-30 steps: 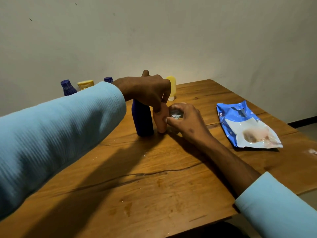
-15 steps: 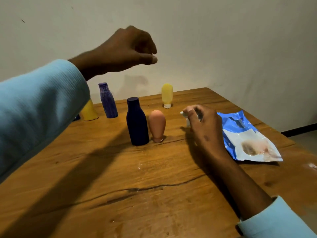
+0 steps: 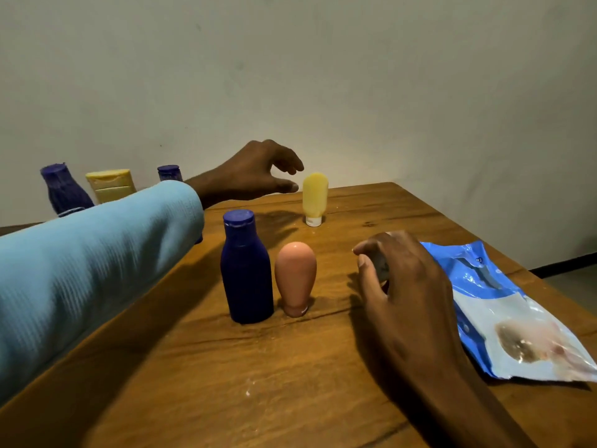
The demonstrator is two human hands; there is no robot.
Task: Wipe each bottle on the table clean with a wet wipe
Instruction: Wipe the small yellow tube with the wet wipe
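A dark blue bottle (image 3: 247,270) and a pink tube (image 3: 295,276) stand side by side at the middle of the wooden table (image 3: 290,383). Farther back stands a small yellow tube (image 3: 315,197) on its white cap. My left hand (image 3: 255,171) hovers just left of that yellow tube, fingers spread and holding nothing. My right hand (image 3: 400,286) rests on the table right of the pink tube and grips a crumpled wet wipe (image 3: 382,268), mostly hidden by the fingers. At the far left stand two purple bottles (image 3: 63,189) (image 3: 169,173) and a yellow bottle (image 3: 111,185), partly behind my sleeve.
A blue and white wet wipe packet (image 3: 504,312) lies flat at the right side of the table, next to my right hand. A pale wall runs close behind the table. The table's right edge drops to the floor.
My left hand let go of the pink tube, rose, then came down towards the small yellow tube at the back. My right hand drew the wipe back to the right.
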